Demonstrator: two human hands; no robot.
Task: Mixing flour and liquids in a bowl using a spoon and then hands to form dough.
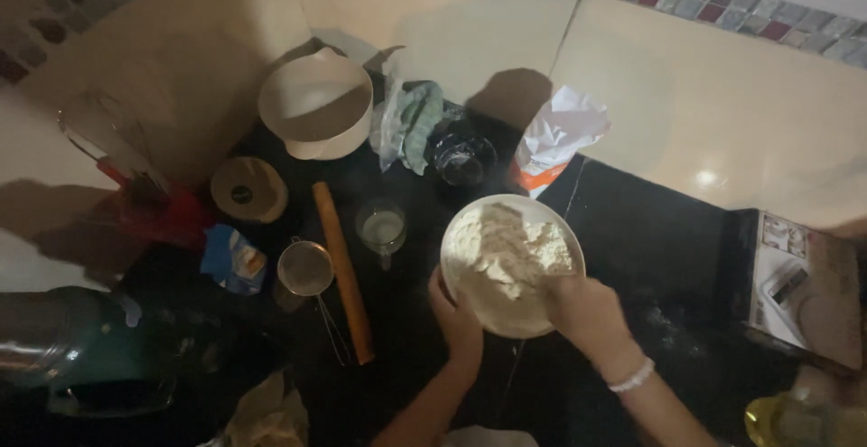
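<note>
While left hand (pixel 454 313) cups the round white bowl (pixel 542 221), right hand (pixel 582 310) digs into crumbly flour (pixel 506 253).

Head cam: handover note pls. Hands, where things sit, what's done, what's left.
Left hand grips the near-left rim of the white bowl.
Right hand is in the bowl, fingers in the flour, which looks dry and clumpy.
On the dark counter: glass of pale liquid left of the bowl, then rolling pin and small sieve. Opened flour bag behind the bowl.
Done: flour is in the bowl.
Left, likely: no dough formed yet; rolling pin unused.
</note>
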